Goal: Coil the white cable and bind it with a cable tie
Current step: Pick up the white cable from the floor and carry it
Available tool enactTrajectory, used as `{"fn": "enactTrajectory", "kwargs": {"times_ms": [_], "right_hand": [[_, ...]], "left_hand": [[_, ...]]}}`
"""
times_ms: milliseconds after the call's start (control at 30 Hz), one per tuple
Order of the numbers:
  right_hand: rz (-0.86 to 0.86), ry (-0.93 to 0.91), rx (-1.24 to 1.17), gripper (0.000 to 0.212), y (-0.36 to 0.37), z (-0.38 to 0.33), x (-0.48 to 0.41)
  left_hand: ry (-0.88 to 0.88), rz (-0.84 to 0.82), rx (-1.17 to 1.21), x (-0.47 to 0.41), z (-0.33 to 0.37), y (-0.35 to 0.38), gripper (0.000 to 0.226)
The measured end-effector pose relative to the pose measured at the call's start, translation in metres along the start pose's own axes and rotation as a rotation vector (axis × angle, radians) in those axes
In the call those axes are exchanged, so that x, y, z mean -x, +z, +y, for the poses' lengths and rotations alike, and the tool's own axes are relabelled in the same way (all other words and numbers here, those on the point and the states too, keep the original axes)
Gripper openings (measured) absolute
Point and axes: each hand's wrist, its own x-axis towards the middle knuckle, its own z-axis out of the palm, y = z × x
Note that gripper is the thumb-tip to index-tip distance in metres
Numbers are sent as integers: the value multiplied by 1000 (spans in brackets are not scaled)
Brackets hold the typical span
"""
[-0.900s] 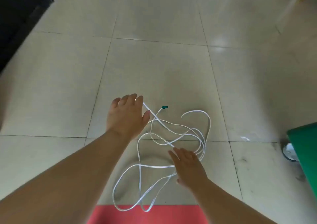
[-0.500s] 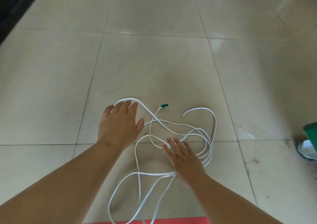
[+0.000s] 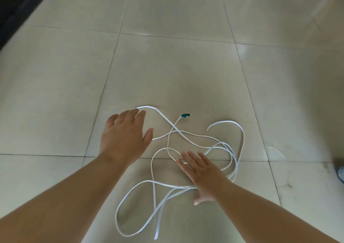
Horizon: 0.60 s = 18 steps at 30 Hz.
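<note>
Left hand: released, fingers straight and together, palm down over the far-left loop of the white cable. The strand goes in under the fingertips and comes out by the thumb. Can't tell if the palm actually touches it.

Right hand: also released, fingers straight and spread, palm flat on a bunch of strands where several loops cross. Nothing pinched or gripped.

Cable is uncoiled, sprawled in loose overlapping loops on the tile floor, straddling the grout line that runs between the hands. Green tip lies on the far side, between the hands. One cut end lies near the bottom edge of the view.

Bare tiles far, left and right of the tangle. Dark edge at the far-left corner. Grey object, cut off, at the right edge.
</note>
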Motion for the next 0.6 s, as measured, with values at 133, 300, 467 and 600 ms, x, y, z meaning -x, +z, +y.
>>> {"fn": "enactTrajectory", "kwargs": {"times_ms": [133,300,467,600], "right_hand": [[58,62,-43,128,-5,2,-9],[113,92,18,122,-27,11,-35],[39,131,7,132,-38,18,-62],[-39,175,-58,138,-45,22,-74]], "left_hand": [[2,-8,-9,-4,4,0,57],[-1,-17,-23,-5,3,0,57],[5,-14,-36,-9,4,2,57],[15,-17,-39,-13,4,7,57]]}}
